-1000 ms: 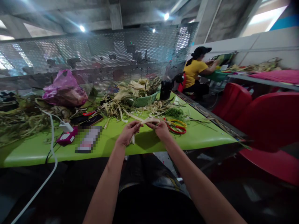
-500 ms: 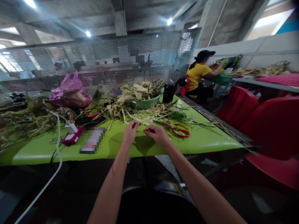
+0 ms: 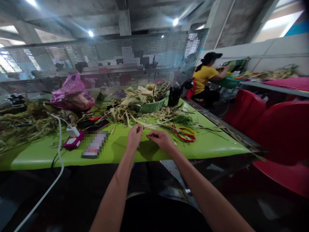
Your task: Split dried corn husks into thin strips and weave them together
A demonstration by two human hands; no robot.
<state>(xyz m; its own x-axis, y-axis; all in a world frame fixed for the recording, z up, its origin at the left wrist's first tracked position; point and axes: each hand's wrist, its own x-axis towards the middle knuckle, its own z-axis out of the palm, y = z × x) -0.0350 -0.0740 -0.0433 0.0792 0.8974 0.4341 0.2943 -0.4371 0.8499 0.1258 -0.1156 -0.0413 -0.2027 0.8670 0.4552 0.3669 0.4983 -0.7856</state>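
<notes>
Over the front of the green table (image 3: 116,158), my left hand (image 3: 134,137) and my right hand (image 3: 162,140) are close together, a small gap between their fingertips. Both are closed in a pinch, thumb against fingers. Whatever they pinch is too small to make out. Pale dried strips (image 3: 142,123) lie just beyond my fingertips. Scissors (image 3: 183,133) with red and yellow handles rest to the right of my right hand. Farther back stands a green basket (image 3: 154,106) heaped with dried husks (image 3: 138,96), and loose scraps surround it.
On the left are a phone (image 3: 96,145), a purple box (image 3: 73,141) with a white cable (image 3: 60,151), a pink plastic bag (image 3: 72,93) and piled dried leaves (image 3: 29,124). A black container (image 3: 174,96) stands behind. Red chairs (image 3: 277,129) and a seated person in yellow (image 3: 204,79) are at right.
</notes>
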